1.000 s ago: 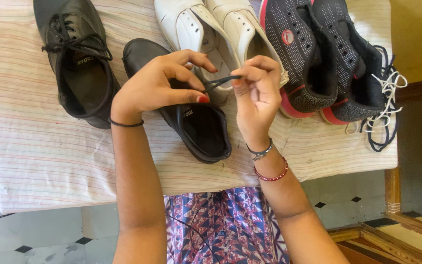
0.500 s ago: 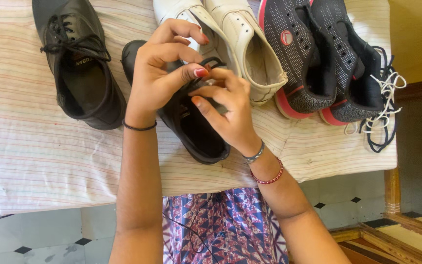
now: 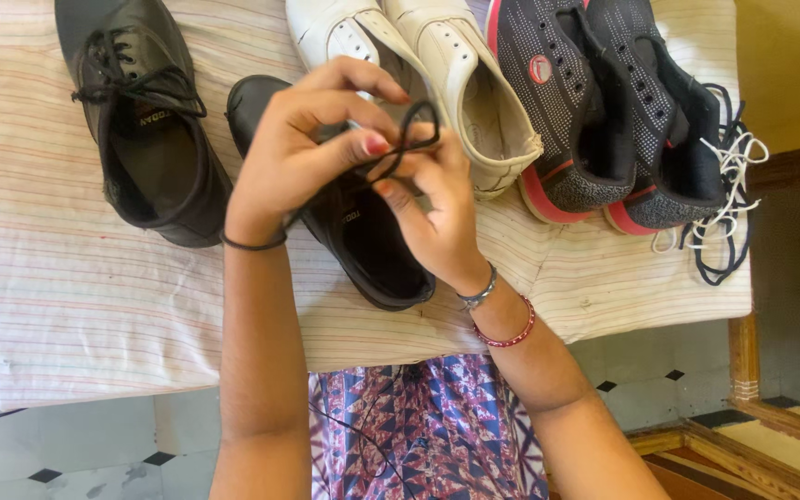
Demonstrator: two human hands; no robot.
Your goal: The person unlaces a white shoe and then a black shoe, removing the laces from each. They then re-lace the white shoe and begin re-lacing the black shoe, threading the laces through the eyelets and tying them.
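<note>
- The left hand (image 3: 303, 153) is closed, pinching a thin black shoelace (image 3: 416, 130) between thumb and forefinger.
- The right hand (image 3: 432, 208) is also closed on the same shoelace, its fingers touching those of the left hand; a loop of lace stands up between them.
- Both hands hover just above an unlaced black leather shoe (image 3: 363, 236), which lies on the counter (image 3: 76, 296), covered with a pale striped cloth.
- A second black leather shoe (image 3: 145, 120), already laced, lies to its left, apart from it.
- A pair of white leather shoes (image 3: 437, 65) sits behind the hands.
- A pair of dark grey dotted sneakers with red soles (image 3: 604, 102) lies at the right, their white and dark laces (image 3: 729, 199) trailing loose over the cloth.
</note>
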